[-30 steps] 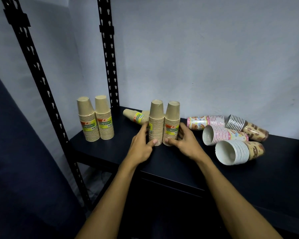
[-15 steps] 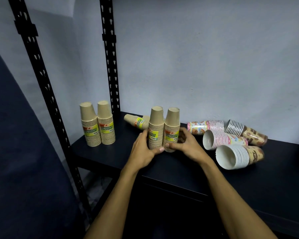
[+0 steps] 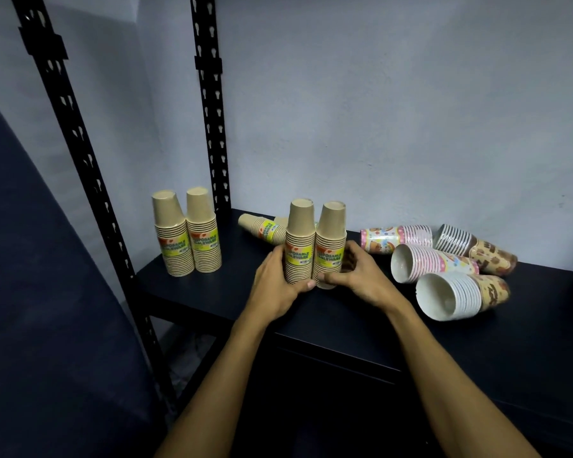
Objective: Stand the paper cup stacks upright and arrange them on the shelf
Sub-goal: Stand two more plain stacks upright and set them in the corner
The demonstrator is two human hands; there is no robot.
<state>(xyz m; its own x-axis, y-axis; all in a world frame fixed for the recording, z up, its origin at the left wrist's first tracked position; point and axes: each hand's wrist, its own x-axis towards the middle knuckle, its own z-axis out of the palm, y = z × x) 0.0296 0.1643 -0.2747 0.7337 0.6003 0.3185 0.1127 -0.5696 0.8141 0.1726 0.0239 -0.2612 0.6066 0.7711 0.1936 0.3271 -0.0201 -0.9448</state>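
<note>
Kraft paper cup stacks point(image 3: 315, 246) mid-shelf point(image 3: 212, 292), upright, touching — left hand point(image 3: 278, 285) and right hand point(image 3: 358, 276) each curl round one. Light, crushable, tippy — grip low near rims.

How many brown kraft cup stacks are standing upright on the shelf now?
4: two by the left post, two between the left hand and right hand. More lie behind, partly hidden.

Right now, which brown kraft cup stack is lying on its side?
The brown stack lying behind the held pair, near the back wall. The two left stacks and the held pair stand upright.
</note>
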